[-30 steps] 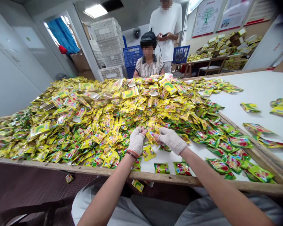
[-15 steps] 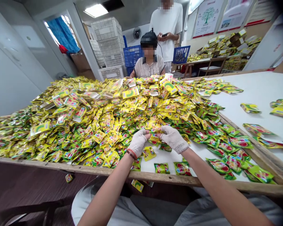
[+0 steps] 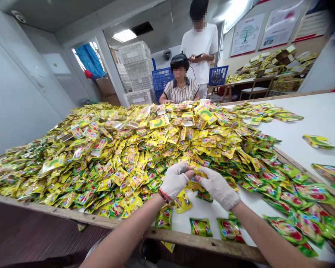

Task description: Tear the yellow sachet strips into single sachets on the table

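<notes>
My left hand (image 3: 174, 182), in a white fingerless-tipped glove with a bracelet at the wrist, is closed in a pinch. My right hand (image 3: 218, 187), gloved the same way, pinches from the other side. Between the fingertips is a small yellow packet (image 3: 200, 173), partly covered by the fingers. Just below the left hand a yellow packet (image 3: 183, 202) lies on the white tabletop. Nearer the wooden edge are a green packet (image 3: 200, 227) and another green packet (image 3: 230, 230) with red pictures.
A big heap of yellow and green packets (image 3: 123, 149) covers the table ahead. A wooden rail (image 3: 184, 241) borders the near side. Green packets (image 3: 293, 201) lie to the right. Across the heap sits a person (image 3: 181, 89), with another standing behind. White crates (image 3: 135, 61) are stacked at the back.
The view has tilted up and shifted, so the scene sits lower in the picture. Both hands stay close together over the same part of the table, the yellow packet still between them.
</notes>
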`<state>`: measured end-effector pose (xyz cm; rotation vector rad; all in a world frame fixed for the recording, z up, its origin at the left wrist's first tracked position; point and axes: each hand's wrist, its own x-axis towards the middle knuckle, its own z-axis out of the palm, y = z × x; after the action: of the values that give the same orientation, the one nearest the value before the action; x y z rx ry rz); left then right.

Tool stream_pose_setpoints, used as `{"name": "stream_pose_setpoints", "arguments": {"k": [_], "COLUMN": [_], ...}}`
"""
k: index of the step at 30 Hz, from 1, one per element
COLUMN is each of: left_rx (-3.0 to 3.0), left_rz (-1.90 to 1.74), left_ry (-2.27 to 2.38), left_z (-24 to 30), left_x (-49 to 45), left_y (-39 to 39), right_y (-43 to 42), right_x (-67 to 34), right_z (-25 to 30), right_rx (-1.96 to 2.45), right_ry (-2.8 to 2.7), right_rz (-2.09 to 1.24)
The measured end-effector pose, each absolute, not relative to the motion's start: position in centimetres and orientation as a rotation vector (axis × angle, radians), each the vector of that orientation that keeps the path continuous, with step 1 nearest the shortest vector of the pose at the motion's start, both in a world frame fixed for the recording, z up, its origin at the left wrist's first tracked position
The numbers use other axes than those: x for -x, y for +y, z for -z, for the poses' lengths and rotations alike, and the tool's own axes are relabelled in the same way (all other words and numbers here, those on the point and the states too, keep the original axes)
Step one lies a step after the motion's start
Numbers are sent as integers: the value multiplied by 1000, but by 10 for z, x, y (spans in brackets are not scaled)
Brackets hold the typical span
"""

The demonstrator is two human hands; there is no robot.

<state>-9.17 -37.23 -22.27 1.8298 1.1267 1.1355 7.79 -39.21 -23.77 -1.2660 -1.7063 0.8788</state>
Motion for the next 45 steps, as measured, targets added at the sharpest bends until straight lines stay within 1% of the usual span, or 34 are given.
{"name": "stream_pose_setpoints", "arguments": {"k": [2,3,7,8,11,12,13,15,17,18,19,21,22,24,25,27,30,33,39,43,45], "left_rx": [-2190,-2269,-2299,-2307,-2348,-2343,-2329,-2274,-2176,-2121,-2095,-2040,-2025,-1995,-1992,-2057,-2315,-2461,-2492,-2512,-2529], "left_rz": [-1147,-1178,-1246,-1185,-847,-779,-787,-997,-1256,-1313,-1282,-982,-768,-479,-418,-491,-738,-770,-835,-889,-860], "left_ry": [1338,1433,1743,1841,2128,2168,2157,1947,1598,1421,1317,1132,1071,973,957,1044,1464,1776,1675,1575,1504], "left_z": [198,184,134,126,114,112,112,115,123,128,135,152,161,179,187,202,221,235,245,247,249], "left_x": [99,105,139,146,162,164,165,163,157,155,152,148,146,143,141,135,123,112,114,118,118], "left_y": [-341,-321,-229,-209,-172,-167,-167,-178,-206,-225,-246,-291,-313,-350,-365,-387,-409,-419,-423,-426,-426], "right_y": [-394,-394,-396,-396,-396,-396,-395,-395,-394,-394,-394,-394,-395,-396,-396,-396,-396,-393,-388,-389,-390], "right_x": [-79,-78,-69,-66,-60,-59,-59,-60,-63,-64,-67,-72,-75,-80,-81,-81,-76,-74,-86,-92,-91], "right_z": [235,235,236,237,237,237,236,236,235,234,233,229,227,225,225,227,235,242,243,241,241], "right_rx": [1272,1290,1331,1327,1328,1328,1321,1288,1212,1162,1111,1041,1041,1086,1110,1164,1253,1232,1284,1250,1263], "right_ry": [-1703,-1701,-1730,-1744,-1774,-1774,-1769,-1746,-1698,-1657,-1608,-1497,-1455,-1423,-1422,-1406,-1327,-1285,-1470,-1777,-1931], "right_rz": [-881,-873,-895,-902,-896,-899,-909,-933,-920,-896,-862,-808,-825,-949,-1030,-1128,-1064,-1035,-668,-694,-697]}}
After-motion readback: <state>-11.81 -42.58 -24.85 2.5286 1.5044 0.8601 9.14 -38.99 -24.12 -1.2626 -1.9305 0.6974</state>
